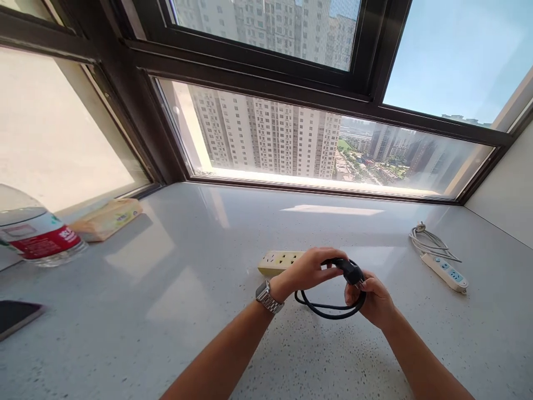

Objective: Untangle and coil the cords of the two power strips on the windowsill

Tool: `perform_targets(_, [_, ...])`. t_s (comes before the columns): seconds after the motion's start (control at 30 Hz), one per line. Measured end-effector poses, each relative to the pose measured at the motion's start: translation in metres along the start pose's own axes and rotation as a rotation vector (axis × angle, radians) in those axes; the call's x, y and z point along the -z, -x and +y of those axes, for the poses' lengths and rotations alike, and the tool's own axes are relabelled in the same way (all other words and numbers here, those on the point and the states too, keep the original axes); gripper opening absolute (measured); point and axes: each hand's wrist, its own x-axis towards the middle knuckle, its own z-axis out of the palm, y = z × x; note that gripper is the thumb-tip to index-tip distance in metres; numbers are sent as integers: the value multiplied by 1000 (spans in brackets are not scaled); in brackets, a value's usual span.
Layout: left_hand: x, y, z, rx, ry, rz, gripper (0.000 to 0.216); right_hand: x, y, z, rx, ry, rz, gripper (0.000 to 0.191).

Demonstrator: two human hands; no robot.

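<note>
A black power cord (333,316) is looped in a coil between my two hands, above the speckled white counter. My left hand (306,272), with a metal-banded watch at the wrist, is closed on the cord just behind its black plug (353,273). The plug's metal prongs point down to the right, toward my right fingers. My right hand (378,300) is closed around the right side of the coil, its thumb close to the prongs. Behind my left hand lies a pale yellow power strip (277,260), partly covered by that hand.
A white power strip (445,272) with its grey cord (428,244) bundled lies at the right. On the left are a large water bottle (45,239), a tissue pack (109,218) and a dark phone-like device (19,316). Dark window frames (258,78) rise behind the counter.
</note>
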Motion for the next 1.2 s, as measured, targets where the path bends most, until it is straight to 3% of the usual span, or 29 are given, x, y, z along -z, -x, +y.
perform_targets(0.1, [-11,-2,-5,41,25,110,25,2,-5,2,53,115,103,16])
perform_targets(0.27, [-22,-2,-5,199,-128,173,26,5,-9,3,364,612,416,33])
perform_targets(0.37, [-25,-3,-1,270,-219,181,29,5,-8,5,369,765,335,36])
perform_targets(0.47, [-30,-2,4,324,-286,183,27,1,-7,11,267,643,299,43])
perform_targets(0.6, [-45,-2,11,400,-399,153,26,-2,-10,14,125,394,423,53])
perform_targets(0.73, [-57,-2,12,461,-360,81,26,6,-13,15,60,309,479,47])
perform_targets(0.87, [-49,-3,5,430,-280,58,30,16,-19,18,54,217,502,49])
perform_targets(0.93, [-38,-2,0,414,-242,104,32,24,-23,15,57,182,530,50])
perform_targets(1.1, [-14,2,-16,375,-309,413,27,62,-23,-27,74,216,527,48])
perform_targets(1.2, [-11,8,-28,406,-278,427,28,105,-13,-83,57,338,554,44])
